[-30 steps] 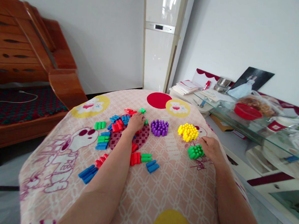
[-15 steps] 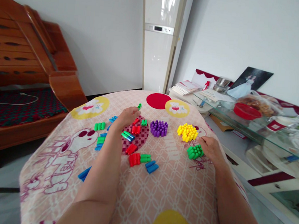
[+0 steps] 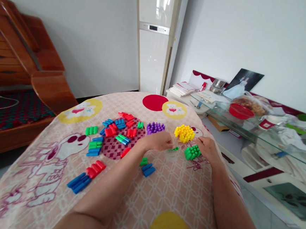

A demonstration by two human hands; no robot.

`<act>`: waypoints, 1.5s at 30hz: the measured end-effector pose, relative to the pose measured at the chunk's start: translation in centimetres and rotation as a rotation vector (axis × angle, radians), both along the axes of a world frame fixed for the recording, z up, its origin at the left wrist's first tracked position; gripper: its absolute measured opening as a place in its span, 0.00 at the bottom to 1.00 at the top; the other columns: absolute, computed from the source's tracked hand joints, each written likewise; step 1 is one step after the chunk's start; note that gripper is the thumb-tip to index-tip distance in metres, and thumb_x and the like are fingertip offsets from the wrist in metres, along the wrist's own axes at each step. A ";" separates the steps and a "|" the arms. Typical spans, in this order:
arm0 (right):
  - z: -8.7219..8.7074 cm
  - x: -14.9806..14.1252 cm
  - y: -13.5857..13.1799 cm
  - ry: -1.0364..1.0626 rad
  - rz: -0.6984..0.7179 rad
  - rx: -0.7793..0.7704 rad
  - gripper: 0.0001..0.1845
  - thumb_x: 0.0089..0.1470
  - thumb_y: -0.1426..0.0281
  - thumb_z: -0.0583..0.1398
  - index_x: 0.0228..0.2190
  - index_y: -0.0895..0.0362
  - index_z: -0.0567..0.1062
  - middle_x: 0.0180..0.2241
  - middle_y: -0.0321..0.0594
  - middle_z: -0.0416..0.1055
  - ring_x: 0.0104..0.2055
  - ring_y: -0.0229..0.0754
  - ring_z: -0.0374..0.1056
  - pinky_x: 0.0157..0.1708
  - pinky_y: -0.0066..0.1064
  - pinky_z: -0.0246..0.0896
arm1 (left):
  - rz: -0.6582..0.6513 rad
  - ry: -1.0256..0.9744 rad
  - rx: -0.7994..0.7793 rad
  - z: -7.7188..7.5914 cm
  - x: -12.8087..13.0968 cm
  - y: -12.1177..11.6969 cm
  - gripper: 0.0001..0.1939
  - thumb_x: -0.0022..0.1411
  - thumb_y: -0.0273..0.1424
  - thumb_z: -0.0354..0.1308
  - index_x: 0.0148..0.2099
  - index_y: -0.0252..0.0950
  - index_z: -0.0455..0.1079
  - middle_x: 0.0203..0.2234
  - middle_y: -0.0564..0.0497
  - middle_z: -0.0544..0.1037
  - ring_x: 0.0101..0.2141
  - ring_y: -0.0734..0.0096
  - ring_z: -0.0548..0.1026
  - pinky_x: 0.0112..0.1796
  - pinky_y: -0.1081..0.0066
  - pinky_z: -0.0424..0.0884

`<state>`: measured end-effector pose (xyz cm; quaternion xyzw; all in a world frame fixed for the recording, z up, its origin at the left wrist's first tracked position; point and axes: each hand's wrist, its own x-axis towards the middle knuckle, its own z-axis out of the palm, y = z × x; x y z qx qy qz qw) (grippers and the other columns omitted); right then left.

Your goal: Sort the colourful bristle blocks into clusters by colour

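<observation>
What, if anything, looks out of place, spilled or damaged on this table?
Nothing stands out as spilled or damaged. The purple pieces and yellow pieces stand clustered; the blue pieces lie flat in small groups, which looks deliberate.

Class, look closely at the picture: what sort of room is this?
Probably a living room at home: a carved wooden sofa, a tall floor-standing air conditioner and a cartoon-patterned tablecloth.

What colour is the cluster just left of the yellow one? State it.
The cluster is purple; it shows best in the head view.
</observation>
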<state>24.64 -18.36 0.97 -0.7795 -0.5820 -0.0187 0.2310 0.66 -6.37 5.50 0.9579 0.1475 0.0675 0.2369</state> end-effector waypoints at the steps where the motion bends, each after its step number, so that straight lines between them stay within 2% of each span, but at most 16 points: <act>1: 0.1 0.0 0.0 0.000 -0.005 -0.005 0.20 0.55 0.62 0.51 0.14 0.56 0.64 0.16 0.38 0.63 0.21 0.36 0.55 0.26 0.30 0.45 | -0.029 0.057 0.018 -0.4 0.4 -0.3 0.15 0.60 0.34 0.53 0.25 0.32 0.74 0.17 0.53 0.72 0.23 0.73 0.70 0.27 0.73 0.63; 3: 0.2 0.0 -0.1 0.005 -0.009 -0.003 0.21 0.55 0.62 0.51 0.14 0.55 0.64 0.16 0.38 0.62 0.21 0.36 0.54 0.26 0.30 0.45 | 0.014 0.105 0.075 -1.0 1.0 -0.6 0.13 0.59 0.30 0.52 0.28 0.32 0.75 0.20 0.50 0.75 0.24 0.71 0.71 0.28 0.71 0.62; 6: 0.3 0.1 -0.1 0.019 0.004 0.009 0.21 0.55 0.61 0.51 0.15 0.55 0.63 0.16 0.38 0.62 0.22 0.36 0.54 0.26 0.30 0.45 | 0.176 0.075 0.124 -2.0 1.5 -0.7 0.11 0.57 0.27 0.55 0.40 0.34 0.77 0.31 0.47 0.79 0.31 0.68 0.75 0.31 0.71 0.63; 8: 0.3 0.1 -0.1 0.022 0.006 0.011 0.21 0.55 0.61 0.51 0.15 0.55 0.63 0.16 0.38 0.62 0.22 0.36 0.54 0.26 0.30 0.45 | 0.141 0.108 0.098 -2.8 1.6 -0.8 0.13 0.55 0.30 0.58 0.43 0.35 0.76 0.33 0.47 0.80 0.32 0.67 0.75 0.31 0.71 0.63; 11: 0.3 0.1 -0.1 0.022 -0.004 0.003 0.21 0.55 0.61 0.51 0.15 0.56 0.64 0.16 0.38 0.62 0.22 0.36 0.55 0.27 0.30 0.45 | 0.055 0.181 0.083 -3.6 1.7 -1.1 0.09 0.53 0.34 0.62 0.37 0.36 0.75 0.30 0.48 0.79 0.30 0.67 0.73 0.28 0.71 0.60; 14: 0.2 0.2 -0.1 0.020 -0.010 0.000 0.20 0.55 0.61 0.51 0.15 0.56 0.63 0.16 0.37 0.61 0.22 0.36 0.54 0.26 0.30 0.44 | 0.071 0.191 0.070 -3.4 1.8 -1.5 0.10 0.51 0.34 0.64 0.36 0.35 0.74 0.29 0.49 0.77 0.29 0.68 0.72 0.26 0.72 0.59; 17: 0.2 0.2 -0.1 0.016 -0.013 0.002 0.20 0.55 0.62 0.51 0.15 0.56 0.63 0.16 0.37 0.60 0.22 0.36 0.54 0.26 0.30 0.44 | 0.041 0.110 -0.006 -3.0 2.0 -1.5 0.10 0.51 0.31 0.64 0.37 0.35 0.73 0.28 0.52 0.76 0.29 0.71 0.72 0.27 0.74 0.60; 19: 0.2 0.1 -0.1 0.011 -0.011 0.002 0.20 0.56 0.62 0.51 0.15 0.56 0.63 0.16 0.37 0.60 0.22 0.36 0.54 0.26 0.30 0.44 | 0.124 0.001 -0.045 -2.8 2.3 -1.4 0.08 0.52 0.29 0.62 0.38 0.34 0.72 0.28 0.53 0.76 0.29 0.72 0.72 0.29 0.75 0.62; 22: 0.1 0.2 -0.1 0.004 -0.009 -0.005 0.20 0.56 0.62 0.51 0.15 0.56 0.64 0.16 0.37 0.61 0.22 0.36 0.54 0.26 0.30 0.44 | 0.347 -0.176 -0.032 -3.2 3.1 -1.6 0.08 0.56 0.27 0.59 0.40 0.33 0.71 0.29 0.52 0.77 0.30 0.73 0.73 0.32 0.75 0.65; 24: 0.0 0.2 0.0 0.000 -0.006 -0.011 0.20 0.56 0.63 0.52 0.15 0.56 0.64 0.16 0.37 0.62 0.22 0.36 0.54 0.26 0.30 0.44 | 0.395 -0.253 0.007 -3.7 3.8 -1.9 0.09 0.57 0.25 0.57 0.42 0.32 0.71 0.31 0.50 0.78 0.31 0.71 0.74 0.35 0.73 0.67; 27: -0.1 0.2 0.1 -0.001 -0.004 -0.006 0.21 0.56 0.62 0.52 0.15 0.56 0.65 0.16 0.38 0.62 0.22 0.36 0.55 0.26 0.30 0.44 | 0.353 -0.294 0.068 -4.4 4.9 -2.6 0.09 0.59 0.25 0.56 0.43 0.32 0.71 0.34 0.48 0.79 0.35 0.69 0.75 0.40 0.71 0.69; 31: -0.3 0.3 0.1 0.003 0.000 0.005 0.21 0.56 0.62 0.52 0.15 0.56 0.65 0.16 0.37 0.62 0.22 0.36 0.55 0.25 0.30 0.44 | 0.279 -0.247 0.105 -4.9 5.8 -3.1 0.09 0.62 0.25 0.55 0.45 0.32 0.71 0.38 0.45 0.79 0.40 0.66 0.76 0.44 0.68 0.70; 36: -0.6 0.3 0.1 0.000 0.009 0.025 0.21 0.56 0.61 0.52 0.15 0.56 0.64 0.16 0.37 0.61 0.22 0.36 0.55 0.25 0.30 0.44 | 0.202 -0.185 0.101 -5.0 6.6 -3.5 0.10 0.62 0.24 0.55 0.46 0.32 0.72 0.40 0.44 0.79 0.42 0.64 0.76 0.46 0.67 0.70; 45: -0.5 0.2 0.1 -0.001 0.016 0.014 0.22 0.57 0.61 0.51 0.16 0.56 0.66 0.17 0.39 0.64 0.22 0.36 0.56 0.26 0.31 0.44 | 0.114 -0.200 0.046 -5.5 7.0 -3.8 0.15 0.63 0.22 0.51 0.49 0.33 0.73 0.42 0.44 0.80 0.43 0.66 0.77 0.46 0.69 0.71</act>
